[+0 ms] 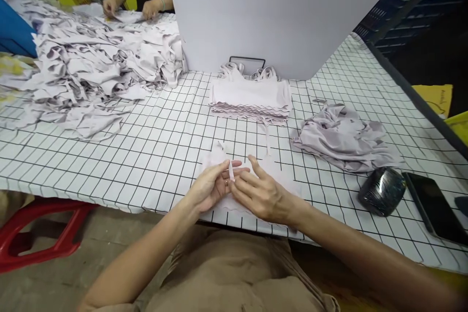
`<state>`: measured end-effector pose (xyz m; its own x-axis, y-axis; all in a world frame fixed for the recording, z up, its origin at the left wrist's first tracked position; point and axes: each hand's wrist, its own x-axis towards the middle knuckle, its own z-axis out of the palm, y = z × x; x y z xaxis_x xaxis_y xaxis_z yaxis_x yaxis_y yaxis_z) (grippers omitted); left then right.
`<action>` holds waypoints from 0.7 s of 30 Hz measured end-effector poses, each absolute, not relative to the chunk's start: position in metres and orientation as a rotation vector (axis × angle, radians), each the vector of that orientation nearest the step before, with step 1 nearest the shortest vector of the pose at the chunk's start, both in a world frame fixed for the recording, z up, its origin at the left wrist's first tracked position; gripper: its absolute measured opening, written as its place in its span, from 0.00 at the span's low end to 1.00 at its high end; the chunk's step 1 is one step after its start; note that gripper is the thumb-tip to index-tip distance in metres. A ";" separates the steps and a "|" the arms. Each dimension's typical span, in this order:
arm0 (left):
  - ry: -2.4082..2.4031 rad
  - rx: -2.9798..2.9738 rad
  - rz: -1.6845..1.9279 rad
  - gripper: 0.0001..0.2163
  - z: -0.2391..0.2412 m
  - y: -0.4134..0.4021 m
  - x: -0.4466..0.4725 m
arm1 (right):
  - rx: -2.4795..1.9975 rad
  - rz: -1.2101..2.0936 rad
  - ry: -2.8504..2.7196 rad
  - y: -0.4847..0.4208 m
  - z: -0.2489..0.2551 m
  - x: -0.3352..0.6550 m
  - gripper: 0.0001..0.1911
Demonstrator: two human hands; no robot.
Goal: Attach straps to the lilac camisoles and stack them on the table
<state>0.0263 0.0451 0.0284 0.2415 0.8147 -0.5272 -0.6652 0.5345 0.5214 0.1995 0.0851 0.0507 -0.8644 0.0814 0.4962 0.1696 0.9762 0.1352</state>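
Note:
Both hands meet over a pale pinkish strappy top (215, 157) lying near the table's front edge. My left hand (210, 186), palm turned up, pinches a narrow strap (231, 171) between thumb and fingers. My right hand (261, 195) closes its thumb and fingers at the strap's lower end, with its index finger raised. Another strap (267, 139) of this top runs away from me towards a neat stack of matching tops (250, 92). Much of the top is hidden under my hands and forearms.
A loose heap of garments (340, 136) lies right, beside a black ridged object (382, 191) and a dark phone (437, 207). A large fabric pile (98, 63) fills the left. A grey panel (266, 14) stands behind the stack. Beyond, a co-worker's hands (151, 9) handle fabric. A red stool (44, 234) is lower left.

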 end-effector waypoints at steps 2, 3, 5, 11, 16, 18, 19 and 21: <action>0.858 0.228 1.044 0.12 0.026 0.042 0.026 | -0.264 0.014 -2.542 0.084 0.051 0.205 0.10; 0.870 0.246 1.056 0.12 0.025 0.040 0.026 | -0.368 0.158 -2.488 0.087 0.052 0.208 0.10; 0.920 0.329 1.065 0.14 0.023 0.036 0.027 | -0.642 0.434 -2.378 0.097 0.054 0.208 0.09; 1.207 0.943 0.978 0.15 0.029 0.030 0.032 | -1.317 1.539 -2.200 0.140 0.053 0.174 0.21; 1.025 0.471 0.962 0.17 0.033 0.043 0.023 | -1.234 2.060 -1.777 0.165 0.058 0.158 0.18; 0.965 0.309 0.953 0.15 0.031 0.048 0.018 | -1.172 2.170 -1.693 0.172 0.061 0.159 0.17; 0.958 0.282 0.951 0.14 0.030 0.049 0.017 | -1.149 2.198 -1.668 0.175 0.062 0.160 0.17; 0.971 0.289 0.957 0.12 0.027 0.049 0.014 | -1.122 2.211 -1.619 0.180 0.063 0.161 0.18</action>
<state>0.0140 0.0487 0.0274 0.2113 0.7949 -0.5688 -0.5571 0.5761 0.5981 0.1612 0.1800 0.0629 -0.6989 0.5454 -0.4627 0.2764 -0.3907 -0.8780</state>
